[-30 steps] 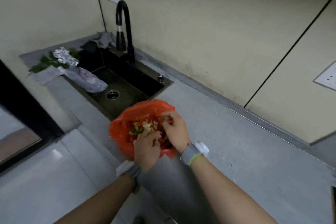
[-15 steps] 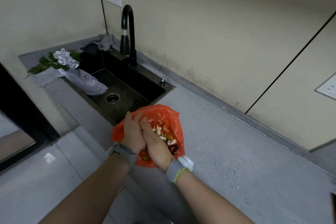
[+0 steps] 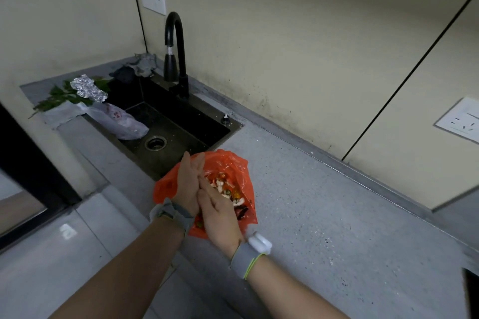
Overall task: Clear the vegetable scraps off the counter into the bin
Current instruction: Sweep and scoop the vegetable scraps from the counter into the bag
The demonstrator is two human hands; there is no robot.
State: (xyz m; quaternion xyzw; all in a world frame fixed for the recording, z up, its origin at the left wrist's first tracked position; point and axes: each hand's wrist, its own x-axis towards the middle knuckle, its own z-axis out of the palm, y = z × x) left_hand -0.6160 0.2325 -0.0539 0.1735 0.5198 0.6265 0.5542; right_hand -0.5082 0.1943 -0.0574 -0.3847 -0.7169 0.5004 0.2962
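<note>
Head view shows your left hand (image 3: pixel 188 184) and right hand (image 3: pixel 220 215) pressed edge to edge, fingers straight and held together, over the open orange bag (image 3: pixel 233 163) of vegetable scraps (image 3: pixel 225 188) at the counter's (image 3: pixel 337 215) front edge, beside the sink's (image 3: pixel 181 122) near corner.

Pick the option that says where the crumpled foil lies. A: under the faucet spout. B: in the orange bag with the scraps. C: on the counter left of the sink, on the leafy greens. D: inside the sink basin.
C: the crumpled foil sits on the leafy greens on the counter strip left of the sink, away from the orange bag and the faucet.
</note>
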